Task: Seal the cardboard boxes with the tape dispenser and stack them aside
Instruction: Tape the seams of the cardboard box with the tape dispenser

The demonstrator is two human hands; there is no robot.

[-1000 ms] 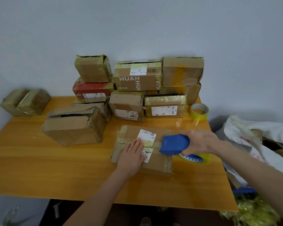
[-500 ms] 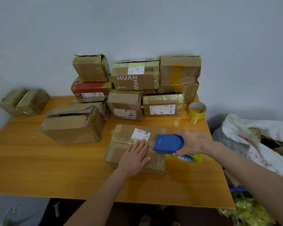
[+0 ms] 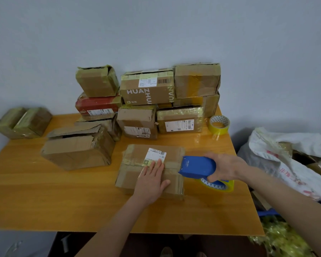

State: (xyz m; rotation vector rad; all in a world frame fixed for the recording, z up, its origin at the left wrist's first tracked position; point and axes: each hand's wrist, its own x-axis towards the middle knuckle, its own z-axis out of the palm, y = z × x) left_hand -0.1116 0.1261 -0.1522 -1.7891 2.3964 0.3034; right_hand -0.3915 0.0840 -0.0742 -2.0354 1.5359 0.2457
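Observation:
A flat cardboard box [image 3: 137, 160] with a white label lies on the orange table [image 3: 63, 201] in front of me. My left hand [image 3: 153, 180] presses flat on its top, fingers straight. My right hand [image 3: 224, 166] grips the blue tape dispenser [image 3: 196, 166], whose nose sits at the box's right edge; its yellow tape roll [image 3: 218, 185] hangs below. A stack of taped boxes [image 3: 148, 89] stands against the wall.
An open-flapped box [image 3: 76, 147] sits to the left. Two small boxes [image 3: 22, 123] lie at the far left edge. A spare yellow tape roll [image 3: 219, 125] stands at the back right. A white sack [image 3: 289, 160] with scraps lies right of the table.
The tape dispenser has slid right, from the middle of the box's top to its right edge. My left hand stays pressed on the box.

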